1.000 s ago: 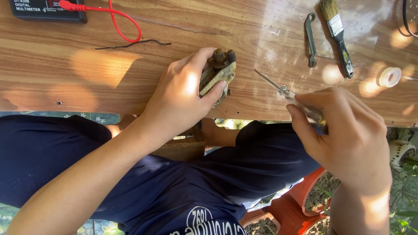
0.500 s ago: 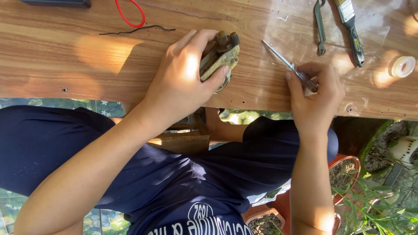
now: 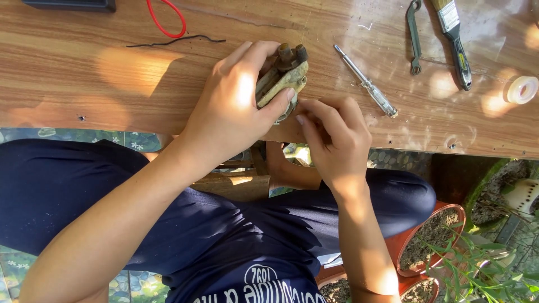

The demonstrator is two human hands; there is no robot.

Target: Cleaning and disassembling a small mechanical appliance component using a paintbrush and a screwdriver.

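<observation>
Head view: left hand (image 3: 233, 109) grasps a rusty metal part (image 3: 281, 78) on the wooden surface (image 3: 112, 84); right hand (image 3: 334, 140) pinches its lower edge, screwdriver (image 3: 365, 81) nearby.

A wooden bench (image 3: 101, 84) with dappled sunlight carries scattered things. A clear-handled screwdriver (image 3: 366, 81) lies near centre. At 1 o'clock lie a small wrench (image 3: 414, 36) and a paintbrush (image 3: 453, 42); at 3 o'clock, a white tape roll (image 3: 520, 89). At 11 o'clock: a red wire (image 3: 165, 19), a thin black wire (image 3: 174, 40), a dark device (image 3: 70, 5).
</observation>
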